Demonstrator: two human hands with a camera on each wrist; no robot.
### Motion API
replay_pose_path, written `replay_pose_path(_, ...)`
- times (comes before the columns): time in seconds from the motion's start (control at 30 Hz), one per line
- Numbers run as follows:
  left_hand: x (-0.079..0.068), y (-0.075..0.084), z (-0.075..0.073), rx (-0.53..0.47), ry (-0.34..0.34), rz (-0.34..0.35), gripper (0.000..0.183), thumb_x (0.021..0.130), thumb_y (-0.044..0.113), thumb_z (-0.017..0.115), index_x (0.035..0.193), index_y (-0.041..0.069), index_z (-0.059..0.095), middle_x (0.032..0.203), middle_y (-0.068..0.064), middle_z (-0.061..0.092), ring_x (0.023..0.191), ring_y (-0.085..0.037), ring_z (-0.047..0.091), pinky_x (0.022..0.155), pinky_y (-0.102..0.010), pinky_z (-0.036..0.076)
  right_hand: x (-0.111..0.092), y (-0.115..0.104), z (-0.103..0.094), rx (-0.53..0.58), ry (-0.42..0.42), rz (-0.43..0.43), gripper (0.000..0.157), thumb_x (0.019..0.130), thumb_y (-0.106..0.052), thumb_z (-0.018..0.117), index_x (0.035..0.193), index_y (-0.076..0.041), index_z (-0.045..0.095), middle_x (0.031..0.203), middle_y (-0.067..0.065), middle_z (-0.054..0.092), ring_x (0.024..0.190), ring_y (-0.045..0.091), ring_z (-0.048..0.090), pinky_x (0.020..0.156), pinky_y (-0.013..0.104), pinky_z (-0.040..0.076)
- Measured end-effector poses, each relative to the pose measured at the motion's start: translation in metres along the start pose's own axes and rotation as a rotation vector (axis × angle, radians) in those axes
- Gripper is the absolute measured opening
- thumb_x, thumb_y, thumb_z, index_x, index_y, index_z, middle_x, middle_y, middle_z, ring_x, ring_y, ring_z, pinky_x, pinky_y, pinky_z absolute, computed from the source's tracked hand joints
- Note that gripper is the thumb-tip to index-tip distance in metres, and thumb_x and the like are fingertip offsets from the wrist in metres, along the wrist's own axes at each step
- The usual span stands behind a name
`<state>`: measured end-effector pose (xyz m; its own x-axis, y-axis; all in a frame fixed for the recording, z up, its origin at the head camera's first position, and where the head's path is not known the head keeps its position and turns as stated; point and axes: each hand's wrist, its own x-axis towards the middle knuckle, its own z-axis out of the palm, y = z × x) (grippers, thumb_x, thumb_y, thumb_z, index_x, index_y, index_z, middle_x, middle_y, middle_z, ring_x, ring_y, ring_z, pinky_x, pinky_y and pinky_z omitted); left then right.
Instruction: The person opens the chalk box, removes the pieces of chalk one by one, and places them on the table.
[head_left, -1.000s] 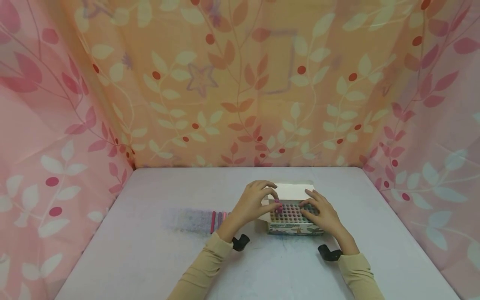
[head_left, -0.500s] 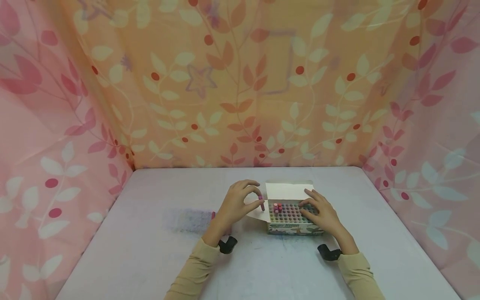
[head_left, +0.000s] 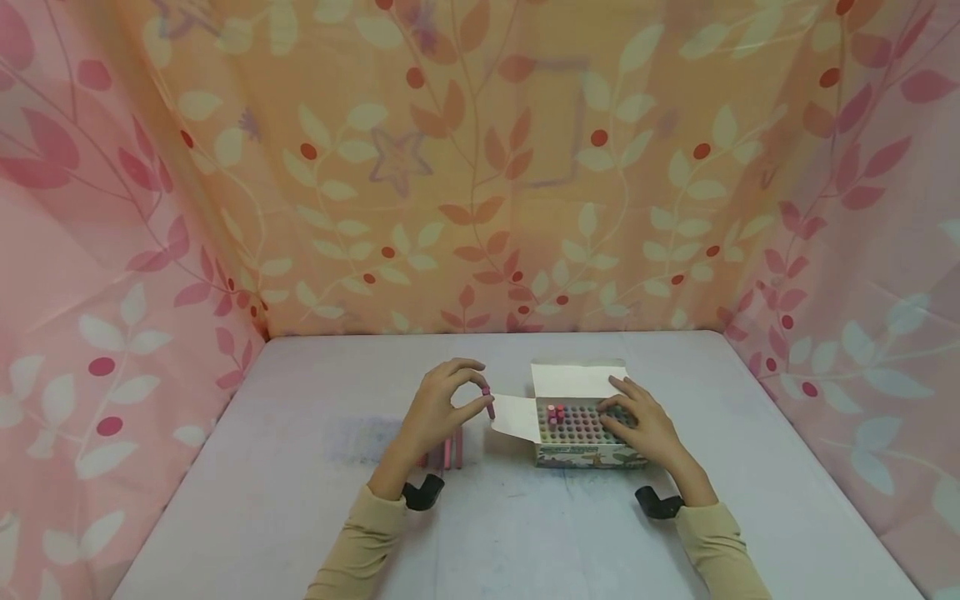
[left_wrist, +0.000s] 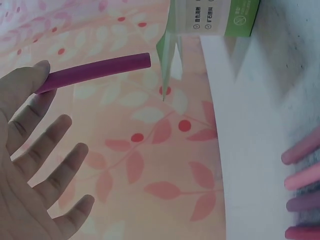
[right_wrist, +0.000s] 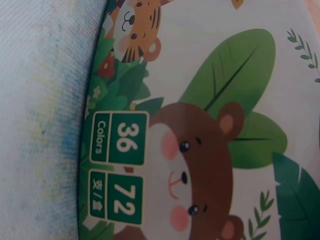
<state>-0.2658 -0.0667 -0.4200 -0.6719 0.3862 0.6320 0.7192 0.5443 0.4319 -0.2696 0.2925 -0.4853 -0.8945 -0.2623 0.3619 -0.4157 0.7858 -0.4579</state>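
Note:
My left hand point(head_left: 442, 407) pinches a magenta chalk stick point(head_left: 489, 403) between thumb and index finger, above the table and left of the box. In the left wrist view the stick point(left_wrist: 100, 72) points away from the fingertips, and the other fingers are spread. An opened cardboard chalk box point(head_left: 573, 457) holds many upright sticks in a grid, several pink ones point(head_left: 556, 412) standing higher at its left. My right hand point(head_left: 637, 423) rests on the box's right side, fingers bent loosely over the chalk tops. The right wrist view shows only the box's printed side point(right_wrist: 200, 150) beside the cloth.
Several pink and purple chalk sticks point(head_left: 453, 450) lie in a row beneath my left forearm, partly hidden by it. Purple chalk dust point(head_left: 360, 437) marks the white tablecloth there. The box's white side flap point(head_left: 516, 417) juts left, and its lid point(head_left: 573, 381) stands back. Patterned curtains point(head_left: 480, 167) enclose the table.
My left hand has lifted the magenta chalk from the box's left part and carried it left, past the side flap. The right hand has stayed on the box.

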Motion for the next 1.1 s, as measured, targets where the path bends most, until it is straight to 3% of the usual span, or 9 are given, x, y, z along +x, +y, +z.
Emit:
replay_pose_path(0.23,-0.009,-0.005,-0.014,-0.034,-0.007,-0.044,0.015,0.081,0.028,0.072,0.09,0.019,0.063,0.112,0.005,0.06,0.106,-0.016,0.057,0.088,-0.038,0.046,0.0,0.0,0.0,-0.003,-0.004,0.005,0.011,0.082,-0.028,0.069,0.092,-0.024,0.066,0.142,0.013,0.041,0.133,0.041,0.028,0.095,0.068,0.025)
replay_pose_path(0.67,-0.022,-0.02,-0.032,0.02,-0.024,-0.183,0.013,0.08,0.027,0.072,0.088,0.021,0.063,0.108,0.008,0.059,0.106,-0.014,0.055,0.087,-0.04,0.046,-0.001,0.001,0.001,-0.006,-0.003,0.001,0.012,0.082,-0.029,0.069,0.093,-0.024,0.066,0.142,0.013,0.041,0.134,0.04,0.027,0.094,0.069,0.025)
replay_pose_path(0.87,-0.025,-0.027,-0.04,0.047,-0.058,-0.218,0.015,0.081,0.027,0.072,0.09,0.018,0.064,0.098,0.007,0.06,0.095,-0.017,0.059,0.078,-0.037,0.048,-0.001,0.001,0.0,-0.014,0.006,-0.01,0.012,0.082,-0.029,0.069,0.092,-0.024,0.066,0.141,0.014,0.042,0.133,0.04,0.028,0.095,0.068,0.026)
replay_pose_path(1.1,-0.032,-0.038,-0.052,0.07,-0.129,-0.337,0.014,0.082,0.03,0.07,0.09,0.021,0.062,0.085,0.01,0.059,0.079,-0.015,0.058,0.063,-0.027,0.043,-0.001,-0.001,-0.001,-0.011,0.01,-0.009,0.012,0.082,-0.028,0.07,0.092,-0.023,0.066,0.14,0.014,0.043,0.132,0.041,0.029,0.094,0.068,0.026)
